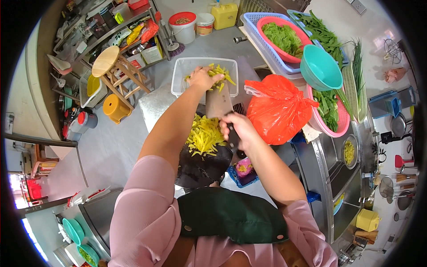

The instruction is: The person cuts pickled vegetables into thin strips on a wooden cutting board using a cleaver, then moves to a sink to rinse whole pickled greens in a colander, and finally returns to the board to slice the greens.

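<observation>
My right hand (243, 128) grips the black handle of a cleaver (217, 101), its broad blade pointing away over the near rim of a clear plastic container (178, 71). Cut yellow-green vegetable strips (223, 73) lie at the far end of the blade, some over the container. Against them rests my left hand (200, 78), thumb apart; its fingertips are partly hidden, so whether it grips any strips is unclear. A heap of the same strips (205, 135) sits on a dark, round chopping block (200, 172) close to me.
A tied red plastic bag (278, 110) stands right of the cleaver. Beyond it are a turquoise bowl (321, 68), a pink basket of leafy greens (343, 116) and a blue basket (248, 20). A blue-rimmed bin (245, 182) sits beside the block. A wooden stool (106, 61) stands left.
</observation>
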A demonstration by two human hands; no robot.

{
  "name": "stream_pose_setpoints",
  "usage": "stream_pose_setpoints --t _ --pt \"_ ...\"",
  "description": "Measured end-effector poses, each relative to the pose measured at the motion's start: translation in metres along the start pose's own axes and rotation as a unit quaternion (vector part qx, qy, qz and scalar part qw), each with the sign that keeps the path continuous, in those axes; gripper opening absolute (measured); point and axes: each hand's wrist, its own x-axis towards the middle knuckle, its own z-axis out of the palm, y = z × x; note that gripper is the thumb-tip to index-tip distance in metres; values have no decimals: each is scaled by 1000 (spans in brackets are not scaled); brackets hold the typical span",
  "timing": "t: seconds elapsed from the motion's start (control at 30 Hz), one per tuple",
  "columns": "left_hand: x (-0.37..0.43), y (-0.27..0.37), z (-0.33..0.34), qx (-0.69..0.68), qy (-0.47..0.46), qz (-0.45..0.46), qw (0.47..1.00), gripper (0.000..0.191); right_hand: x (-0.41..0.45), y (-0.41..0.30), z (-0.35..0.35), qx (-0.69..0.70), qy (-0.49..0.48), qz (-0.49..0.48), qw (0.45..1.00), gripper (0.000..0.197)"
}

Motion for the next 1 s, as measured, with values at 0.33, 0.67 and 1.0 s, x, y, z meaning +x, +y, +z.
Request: stream_pose_setpoints --t 0.33,0.67,1.0 --pt "-58 -50 -41 -174 97 224 954 22 -128 95 -126 -187 11 43 981 11" --pt "-198 -177 7 -97 -9 174 980 64 -129 217 -132 -169 111 46 978 11" --pt "-252 -116 7 -106 11 233 967 72 -34 263 -32 -151 57 1 987 18"
